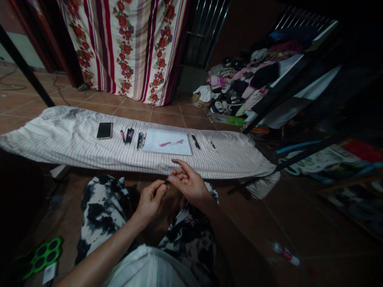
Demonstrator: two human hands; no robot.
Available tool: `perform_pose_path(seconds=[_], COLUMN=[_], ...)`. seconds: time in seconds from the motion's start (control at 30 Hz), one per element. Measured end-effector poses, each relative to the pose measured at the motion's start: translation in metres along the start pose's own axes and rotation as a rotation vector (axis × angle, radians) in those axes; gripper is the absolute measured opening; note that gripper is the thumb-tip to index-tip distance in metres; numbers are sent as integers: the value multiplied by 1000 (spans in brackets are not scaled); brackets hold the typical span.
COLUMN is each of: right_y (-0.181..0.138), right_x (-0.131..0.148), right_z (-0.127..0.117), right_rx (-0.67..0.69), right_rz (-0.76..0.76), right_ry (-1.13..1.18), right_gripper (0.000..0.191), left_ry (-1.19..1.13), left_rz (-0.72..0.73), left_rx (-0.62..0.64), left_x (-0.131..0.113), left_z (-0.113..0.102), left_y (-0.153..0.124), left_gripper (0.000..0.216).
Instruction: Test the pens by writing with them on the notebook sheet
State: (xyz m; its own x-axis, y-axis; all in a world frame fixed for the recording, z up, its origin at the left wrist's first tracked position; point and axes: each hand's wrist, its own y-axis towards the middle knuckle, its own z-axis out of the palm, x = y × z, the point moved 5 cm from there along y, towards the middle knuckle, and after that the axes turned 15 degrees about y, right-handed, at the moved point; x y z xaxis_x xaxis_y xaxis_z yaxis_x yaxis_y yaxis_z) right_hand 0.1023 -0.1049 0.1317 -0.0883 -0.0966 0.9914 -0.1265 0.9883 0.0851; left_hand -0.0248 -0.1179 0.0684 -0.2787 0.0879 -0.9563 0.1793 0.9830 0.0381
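Observation:
In front of my lap, my left hand [152, 198] pinches a small dark thin piece [166, 182] between thumb and fingertips; its kind is too small to tell. My right hand [190, 184] meets it from the other side, thumb and fingers closed at the piece's far end, with the index finger stretched out. Beyond the hands, a spiral notebook [155, 147] lies open on a striped cloth [119, 153], with pink pens [165, 144] on its page. To its right are a black pen [196, 142] and small dark and clear pieces [212, 145].
Left of the notebook lie several pens [129, 135] and a phone [105, 130]. A floral curtain [128, 52] hangs behind the cloth-covered surface. Heaped clothes [239, 83] fill the back right. On the floor are a green-rimmed object [42, 255] and a bottle [285, 253].

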Motion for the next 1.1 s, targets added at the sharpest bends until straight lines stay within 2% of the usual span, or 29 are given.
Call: perform_pose_path(seconds=[0.1,0.23,0.33,0.4,0.5,0.6,0.7,0.83,0.93,1.03,1.1], right_y=[2,2,-1,-2,-1,0,1,0,-1,0,2], right_x=[-5,2,10,9,3,0,-1,-1,-3,-6,-9], right_z=[-3,0,2,3,-1,-4,-3,0,4,4,3], right_rx=[-105,-49,33,60,-17,-105,-89,3,66,46,-1], right_rz=[26,-49,-146,-130,-54,-21,-27,-32,-16,12,45], right_ry=[-71,-75,-110,-92,-102,-218,-256,-113,33,141,151], right_gripper=[27,19,23,31,42,30,27,22,29,40,36], left_ry=[14,0,7,17,26,43,57,72,82,90,90], left_rz=[14,-4,-13,-8,3,11,16,11,16,21,26], left_rx=[-6,-12,-13,-12,-25,-37,-26,-25,-40,-41,-35], left_x=[-1,-1,0,0,0,-1,0,1,1,2,2], left_z=[0,0,-1,-1,-2,-3,-2,-3,-4,-5,-4], left_y=[-1,-1,-1,-1,-2,-3,-3,-3,-3,-2,-2], left_gripper=[29,29,30,30,29,27,27,28,28,29,29])
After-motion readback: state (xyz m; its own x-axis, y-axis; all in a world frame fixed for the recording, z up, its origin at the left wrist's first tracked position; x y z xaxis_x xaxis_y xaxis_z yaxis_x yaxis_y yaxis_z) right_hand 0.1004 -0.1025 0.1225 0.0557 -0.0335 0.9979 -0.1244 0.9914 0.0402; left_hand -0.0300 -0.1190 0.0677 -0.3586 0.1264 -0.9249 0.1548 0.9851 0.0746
